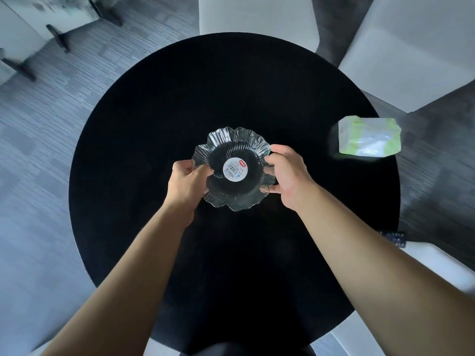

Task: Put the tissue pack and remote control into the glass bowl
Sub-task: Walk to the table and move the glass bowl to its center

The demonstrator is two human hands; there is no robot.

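A clear glass bowl (232, 142) with a wavy, fluted rim and a round white sticker in its base sits at the middle of a round black table (154, 124). My left hand (186, 185) grips the bowl's left rim and my right hand (288, 176) grips its right rim. Nothing lies in the bowl. A green and white tissue pack (368, 137) rests at the table's right edge, a little blurred. A dark remote control (394, 238) lies at the near right edge of the table, only partly visible.
White chairs stand around the table: one at the back (257, 19), one at the back right (411, 55), and one at the near right (437, 265). Grey carpet floor (46, 163) spreads to the left, with dark furniture feet at the far left.
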